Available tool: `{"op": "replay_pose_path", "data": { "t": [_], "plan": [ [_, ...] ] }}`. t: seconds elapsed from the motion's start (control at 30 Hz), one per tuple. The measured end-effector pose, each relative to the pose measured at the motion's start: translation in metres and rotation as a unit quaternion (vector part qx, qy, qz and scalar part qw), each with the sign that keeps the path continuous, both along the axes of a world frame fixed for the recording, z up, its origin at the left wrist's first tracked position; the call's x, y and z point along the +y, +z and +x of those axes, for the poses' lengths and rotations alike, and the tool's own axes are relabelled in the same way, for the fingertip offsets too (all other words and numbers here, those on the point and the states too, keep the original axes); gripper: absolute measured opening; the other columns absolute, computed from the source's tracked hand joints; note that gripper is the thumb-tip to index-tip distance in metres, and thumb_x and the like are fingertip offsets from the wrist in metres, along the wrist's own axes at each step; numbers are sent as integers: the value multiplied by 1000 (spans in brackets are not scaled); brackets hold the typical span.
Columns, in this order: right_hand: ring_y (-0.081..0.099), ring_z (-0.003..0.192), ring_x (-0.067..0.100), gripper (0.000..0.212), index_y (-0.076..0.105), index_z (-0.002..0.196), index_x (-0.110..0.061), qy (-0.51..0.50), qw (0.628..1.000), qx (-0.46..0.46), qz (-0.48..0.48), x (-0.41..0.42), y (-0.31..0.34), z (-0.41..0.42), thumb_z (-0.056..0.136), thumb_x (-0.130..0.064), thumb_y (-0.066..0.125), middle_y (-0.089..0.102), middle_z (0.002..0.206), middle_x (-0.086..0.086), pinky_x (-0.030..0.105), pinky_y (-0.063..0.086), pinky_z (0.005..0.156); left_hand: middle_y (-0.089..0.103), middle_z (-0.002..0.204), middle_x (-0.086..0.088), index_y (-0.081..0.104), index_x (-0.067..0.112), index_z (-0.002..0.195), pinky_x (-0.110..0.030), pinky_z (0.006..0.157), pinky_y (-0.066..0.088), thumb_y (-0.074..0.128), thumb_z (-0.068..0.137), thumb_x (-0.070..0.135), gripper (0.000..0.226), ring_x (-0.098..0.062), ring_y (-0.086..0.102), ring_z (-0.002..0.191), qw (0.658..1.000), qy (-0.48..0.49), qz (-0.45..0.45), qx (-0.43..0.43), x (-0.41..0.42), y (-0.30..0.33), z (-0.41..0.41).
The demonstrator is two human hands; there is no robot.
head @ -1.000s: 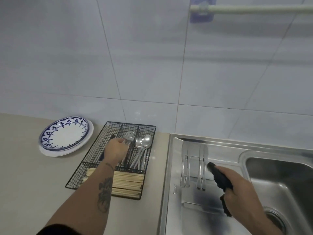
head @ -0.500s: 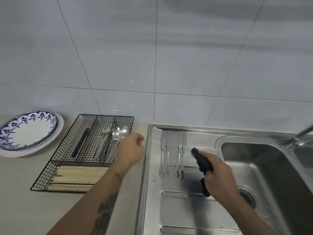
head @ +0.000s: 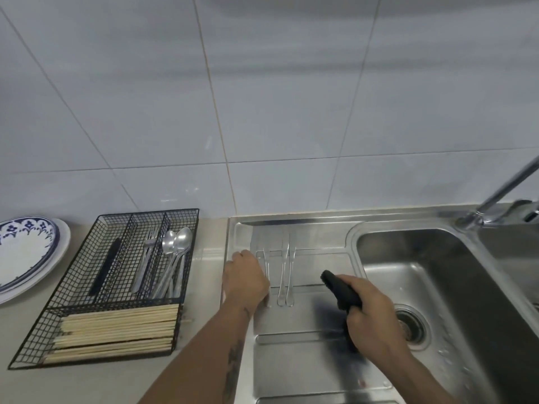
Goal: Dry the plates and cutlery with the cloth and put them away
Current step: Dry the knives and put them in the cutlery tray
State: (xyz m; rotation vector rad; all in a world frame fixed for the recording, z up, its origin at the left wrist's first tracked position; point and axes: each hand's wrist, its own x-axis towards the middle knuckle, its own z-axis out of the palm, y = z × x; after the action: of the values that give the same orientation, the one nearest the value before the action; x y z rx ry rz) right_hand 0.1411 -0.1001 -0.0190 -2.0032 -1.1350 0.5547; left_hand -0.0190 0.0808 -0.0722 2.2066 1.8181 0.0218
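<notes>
Head view: left hand [head: 245, 279] is down on the draining board [head: 303, 371] over the leftmost of three knives [head: 284, 275]; can't tell if it grips. Right hand [head: 372, 319] clenches the black cloth [head: 339, 291]. Wire tray [head: 73, 287] holds forks, spoons, chopsticks; plates [head: 26, 255] far left.

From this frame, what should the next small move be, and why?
Probably lift the leftmost steel knife off the stainless draining board: the left hand is already over it, the right hand holds the black cloth ready, and two more knives still lie undried.
</notes>
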Motion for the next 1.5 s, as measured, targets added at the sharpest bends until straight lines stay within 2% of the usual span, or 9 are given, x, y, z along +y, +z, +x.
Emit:
{"op": "replay_pose_path", "data": {
  "t": [0.13, 0.47, 0.57, 0.7, 0.83, 1.0, 1.23, 1.4, 1.5],
  "plan": [
    [53, 97, -12, 70, 67, 114, -32, 12, 1000, -1, 2, 4, 0, -2, 69, 18, 48, 64, 100, -21, 0, 36, 76, 51, 128, -12, 44, 7, 129, -33, 96, 47, 61, 85, 15, 47, -29, 52, 117, 999, -5, 0, 39, 2, 2, -3],
    [58, 89, 0, 68, 67, 114, -31, 23, 999, 28, -1, 5, 4, -6, 72, 18, 47, 65, 94, -13, 8, 39, 72, 49, 121, -7, 48, 12, 128, -35, 85, 50, 48, 91, 9, 37, -26, 59, 104, 1000, -4, 3, -5, 6, 21, -35],
    [60, 83, 5, 67, 67, 112, -30, 29, 999, 35, 18, 7, 13, -11, 72, 18, 44, 65, 88, -12, 20, 45, 72, 44, 108, 1, 52, 20, 123, -33, 74, 51, 45, 93, 6, 34, -15, 55, 80, 998, -28, 3, -52, 0, 32, -40],
    [61, 73, 14, 68, 67, 110, -31, 35, 998, 35, 48, 4, 29, -17, 72, 19, 41, 63, 86, -11, 31, 52, 70, 51, 100, 8, 60, 30, 121, -27, 69, 53, 49, 93, 4, 39, -11, 57, 79, 991, -99, -15, -89, -12, 59, -39],
    [62, 99, 14, 67, 66, 121, -21, 70, 990, -65, 104, 1, 48, -31, 70, 16, 44, 65, 111, -7, 32, 50, 91, 67, 120, 1, 71, 23, 118, -34, 94, 54, 50, 96, 13, 31, -18, 64, 105, 982, -162, -7, -99, -37, 92, -32],
    [61, 116, 25, 70, 65, 124, -16, 116, 932, -330, 89, -7, 57, -46, 54, -3, 62, 64, 124, 2, 52, 42, 102, 69, 87, 1, 73, 22, 89, -38, 75, 58, 54, 93, 24, 19, -17, 64, 77, 966, -220, 28, -130, -78, 137, -14],
    [62, 116, 26, 78, 64, 121, -22, 35, 930, -366, 21, -35, 55, -21, 48, -1, 76, 67, 119, -2, 57, 33, 105, 69, 95, 2, 74, 20, 96, -35, 81, 58, 57, 94, 16, 18, -15, 64, 86, 962, -235, 39, -135, -101, 156, -16],
    [57, 121, 22, 73, 59, 126, -24, 58, 923, -376, 52, -34, 68, -37, 55, -8, 58, 63, 125, -6, 59, 27, 110, 68, 94, 2, 72, 21, 94, -32, 81, 53, 57, 96, 18, 16, -17, 62, 88, 952, -253, 55, -163, -105, 163, -5],
    [54, 126, 21, 76, 55, 133, -25, 76, 923, -375, 43, -34, 69, -33, 61, -12, 75, 60, 132, -6, 58, 25, 111, 65, 97, 4, 72, 19, 95, -34, 85, 51, 58, 96, 19, 14, -17, 60, 93, 946, -267, 79, -167, -103, 165, -4]
  ]
}}
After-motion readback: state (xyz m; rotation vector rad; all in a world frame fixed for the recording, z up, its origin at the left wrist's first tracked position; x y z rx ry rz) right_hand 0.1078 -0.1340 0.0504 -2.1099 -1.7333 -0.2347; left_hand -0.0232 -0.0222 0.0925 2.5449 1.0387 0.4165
